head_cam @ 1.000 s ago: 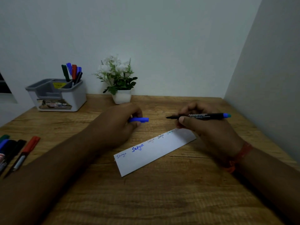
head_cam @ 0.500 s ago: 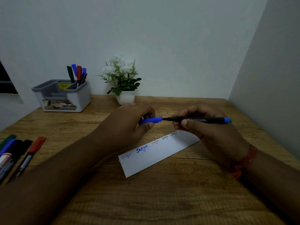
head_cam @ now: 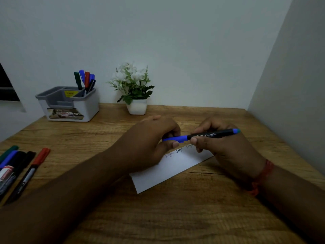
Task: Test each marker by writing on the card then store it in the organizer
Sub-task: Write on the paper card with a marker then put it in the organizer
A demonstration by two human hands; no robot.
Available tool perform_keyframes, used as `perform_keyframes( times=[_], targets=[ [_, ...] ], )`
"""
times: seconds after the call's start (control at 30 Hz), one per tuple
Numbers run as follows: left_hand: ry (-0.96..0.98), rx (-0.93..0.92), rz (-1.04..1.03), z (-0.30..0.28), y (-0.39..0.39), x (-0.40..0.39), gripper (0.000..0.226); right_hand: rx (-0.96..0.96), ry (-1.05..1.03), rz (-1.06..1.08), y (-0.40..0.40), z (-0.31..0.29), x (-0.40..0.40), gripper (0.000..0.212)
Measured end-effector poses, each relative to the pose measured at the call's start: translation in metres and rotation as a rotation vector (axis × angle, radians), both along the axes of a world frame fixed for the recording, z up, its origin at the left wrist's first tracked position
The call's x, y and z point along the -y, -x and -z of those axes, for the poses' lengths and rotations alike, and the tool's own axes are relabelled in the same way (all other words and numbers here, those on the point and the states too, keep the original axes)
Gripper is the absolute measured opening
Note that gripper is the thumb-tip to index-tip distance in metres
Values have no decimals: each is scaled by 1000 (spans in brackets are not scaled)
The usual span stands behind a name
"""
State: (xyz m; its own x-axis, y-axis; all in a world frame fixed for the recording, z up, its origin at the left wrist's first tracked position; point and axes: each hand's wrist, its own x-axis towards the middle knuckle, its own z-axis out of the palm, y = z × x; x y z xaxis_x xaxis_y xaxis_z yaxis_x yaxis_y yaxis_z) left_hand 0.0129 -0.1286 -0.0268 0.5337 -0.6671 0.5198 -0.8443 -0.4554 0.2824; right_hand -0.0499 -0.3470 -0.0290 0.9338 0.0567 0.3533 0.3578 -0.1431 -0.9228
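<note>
A black marker (head_cam: 213,134) with a blue end lies level above the white card (head_cam: 168,169). My right hand (head_cam: 225,147) grips its barrel. My left hand (head_cam: 151,138) pinches the blue cap (head_cam: 175,138), which sits pushed onto the marker's tip. The card lies slanted on the wooden table and carries several small written words along its far edge, partly hidden by both hands. A grey and white organizer (head_cam: 70,104) stands at the back left with several markers upright in its rear right compartment.
Several loose markers (head_cam: 19,166), one with a red cap, lie at the table's left edge. A small white pot with a plant (head_cam: 135,92) stands at the back against the wall. A wall runs along the table's right side.
My left hand brought the blue cap rightward and pushed it onto the marker's tip. The two hands are now close together over the card.
</note>
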Motion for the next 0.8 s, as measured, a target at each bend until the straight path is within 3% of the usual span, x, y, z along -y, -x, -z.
perform_keyframes(
  times=[0.3,0.4,0.53,0.67,0.8],
  targets=[
    [100,-94,-3,-2,4,4,8,-32,-47,28,-1,1,-8,15],
    [74,-22,-38,-1,-4,6,10,-34,4,85,-1,-1,-7,14],
    [-15,16,-113,-11,-6,-9,36,-79,-61,123,-2,-5,-9,19],
    [-290,30,-321,-22,-5,-30,71,-146,-216,110,-7,-13,-16,29],
    [-505,29,-468,-32,-15,-55,86,-202,-232,46,-19,-23,-40,32]
  ],
)
